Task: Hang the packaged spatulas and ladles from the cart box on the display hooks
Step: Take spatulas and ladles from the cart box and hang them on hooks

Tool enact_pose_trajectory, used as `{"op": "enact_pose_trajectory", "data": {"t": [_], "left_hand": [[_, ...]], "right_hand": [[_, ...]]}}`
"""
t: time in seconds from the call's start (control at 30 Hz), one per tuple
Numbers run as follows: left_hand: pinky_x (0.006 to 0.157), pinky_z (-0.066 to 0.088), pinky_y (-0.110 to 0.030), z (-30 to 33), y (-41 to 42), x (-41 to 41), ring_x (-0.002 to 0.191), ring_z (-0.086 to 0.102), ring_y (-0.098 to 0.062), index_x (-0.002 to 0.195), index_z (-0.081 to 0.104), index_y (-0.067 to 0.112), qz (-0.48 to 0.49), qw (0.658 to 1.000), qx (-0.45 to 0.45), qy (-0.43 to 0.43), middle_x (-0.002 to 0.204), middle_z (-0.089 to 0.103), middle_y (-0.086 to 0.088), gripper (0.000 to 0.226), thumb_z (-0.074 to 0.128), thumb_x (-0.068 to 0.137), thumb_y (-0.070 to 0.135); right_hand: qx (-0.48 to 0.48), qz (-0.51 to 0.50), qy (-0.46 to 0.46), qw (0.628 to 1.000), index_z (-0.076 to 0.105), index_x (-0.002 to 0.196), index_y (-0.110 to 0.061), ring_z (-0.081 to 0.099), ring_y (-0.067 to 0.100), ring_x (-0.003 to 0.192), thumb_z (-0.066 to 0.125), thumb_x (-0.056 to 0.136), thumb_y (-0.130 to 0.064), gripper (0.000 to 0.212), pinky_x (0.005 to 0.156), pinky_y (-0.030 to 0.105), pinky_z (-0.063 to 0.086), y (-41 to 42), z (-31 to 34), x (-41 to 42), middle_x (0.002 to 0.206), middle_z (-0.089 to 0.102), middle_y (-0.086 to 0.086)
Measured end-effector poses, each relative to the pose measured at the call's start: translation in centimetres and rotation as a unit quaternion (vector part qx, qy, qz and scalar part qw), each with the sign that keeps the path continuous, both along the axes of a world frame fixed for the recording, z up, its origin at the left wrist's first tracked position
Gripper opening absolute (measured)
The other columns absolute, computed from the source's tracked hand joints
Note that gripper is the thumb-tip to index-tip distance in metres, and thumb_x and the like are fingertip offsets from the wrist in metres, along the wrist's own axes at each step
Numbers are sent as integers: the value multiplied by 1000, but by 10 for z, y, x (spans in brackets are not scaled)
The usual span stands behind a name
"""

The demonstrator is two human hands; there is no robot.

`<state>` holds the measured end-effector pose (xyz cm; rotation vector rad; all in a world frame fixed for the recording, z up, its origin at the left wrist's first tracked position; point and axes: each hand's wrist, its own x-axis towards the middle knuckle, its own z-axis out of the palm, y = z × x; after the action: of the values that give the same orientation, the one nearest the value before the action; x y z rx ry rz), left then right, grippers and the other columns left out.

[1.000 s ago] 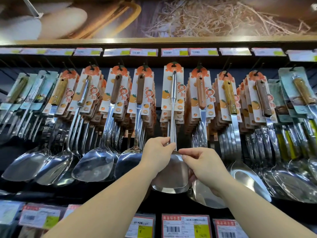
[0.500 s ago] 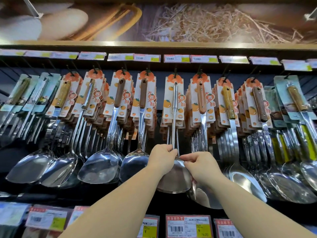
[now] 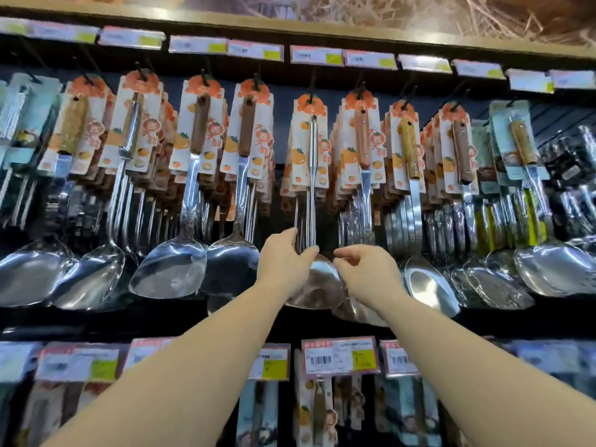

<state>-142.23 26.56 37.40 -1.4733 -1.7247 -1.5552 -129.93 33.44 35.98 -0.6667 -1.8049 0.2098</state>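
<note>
An all-steel spatula [image 3: 317,285] on an orange-printed card [image 3: 300,156] hangs from the centre display hook [image 3: 311,90], in front of several like it. My left hand [image 3: 283,262] is at the foot of its thin handle, thumb in front and fingers behind. My right hand [image 3: 367,272] sits at the blade's upper right edge with its fingers loosely curled. A small gap shows at the fingertips, and I cannot tell if they touch the blade. The cart box is out of view.
Packed rows of carded spatulas and ladles [image 3: 200,150] hang on hooks to either side, their blades [image 3: 171,269] overlapping. Price tags [image 3: 317,54] run under the top shelf and a second tag rail [image 3: 338,356] sits below, above another row of hanging goods.
The view has tipped and moved closer to the rack. My left fingers have loosened around the handle, and my right fingertips have drawn slightly away from the spatula's neck.
</note>
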Motion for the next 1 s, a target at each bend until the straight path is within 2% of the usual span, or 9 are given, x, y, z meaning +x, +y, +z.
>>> {"op": "enact_pose_trajectory", "data": {"t": [0.2,0.3,0.43,0.53,0.67,0.77,0.83,0.9,1.0], "left_hand": [[102,36,-39,-18,18,19,122,47,-25,123,59,17,50,992,56,105,126,57,-6,47,62,84,42],[97,39,-40,-32,29,53,116,51,-29,113,65,19,43,987,41,151,120,61,-7,43,56,81,45],[98,42,-43,-55,45,124,114,53,-34,113,65,15,-4,979,25,204,118,63,-13,48,52,80,47],[95,44,-45,-77,64,193,111,53,-36,112,64,18,-60,974,-9,220,115,63,-15,45,53,80,48],[94,46,-47,-111,91,308,112,53,-38,118,62,19,-133,963,-47,228,118,62,-13,44,58,83,45],[96,44,-46,-140,115,416,116,51,-34,122,60,18,-198,948,-81,235,122,60,-11,45,58,86,45],[95,45,-46,-161,125,490,114,51,-33,118,60,17,-240,934,-107,241,120,61,-11,44,56,86,47],[95,46,-44,-187,130,561,115,51,-32,119,59,16,-281,918,-136,244,122,59,-10,44,55,88,47],[91,47,-43,-230,134,650,114,51,-30,121,58,18,-323,889,-181,268,122,58,-8,45,54,89,49]], "right_hand": [[-1,-51,49,998,71,110,-23,64,15,102,60,90,-26,23,92,30,50,4,-19,37,108,71,-6],[-2,-102,34,994,71,110,-24,64,18,101,61,88,-30,25,89,29,50,9,-34,74,109,71,-4],[-16,-171,28,985,70,112,-24,62,18,101,58,90,-32,26,81,24,44,12,-57,153,109,70,-4],[-41,-221,24,974,69,113,-23,61,22,97,56,92,-30,26,74,26,41,15,-76,227,105,70,-1],[-78,-287,24,954,67,119,-19,61,21,110,58,91,-31,31,91,30,47,27,-108,345,118,69,2],[-117,-347,13,930,68,117,-20,64,22,104,56,92,-35,32,84,31,50,30,-137,453,113,70,2],[-141,-384,-11,912,67,119,-20,63,21,108,56,92,-38,34,89,34,52,28,-159,523,119,68,1],[-164,-420,-46,892,68,117,-20,64,21,102,55,93,-41,34,83,37,55,22,-181,588,115,69,1],[-217,-451,-62,864,68,114,-21,67,23,92,53,94,-42,33,65,33,54,12,-218,670,105,69,-5]]}}
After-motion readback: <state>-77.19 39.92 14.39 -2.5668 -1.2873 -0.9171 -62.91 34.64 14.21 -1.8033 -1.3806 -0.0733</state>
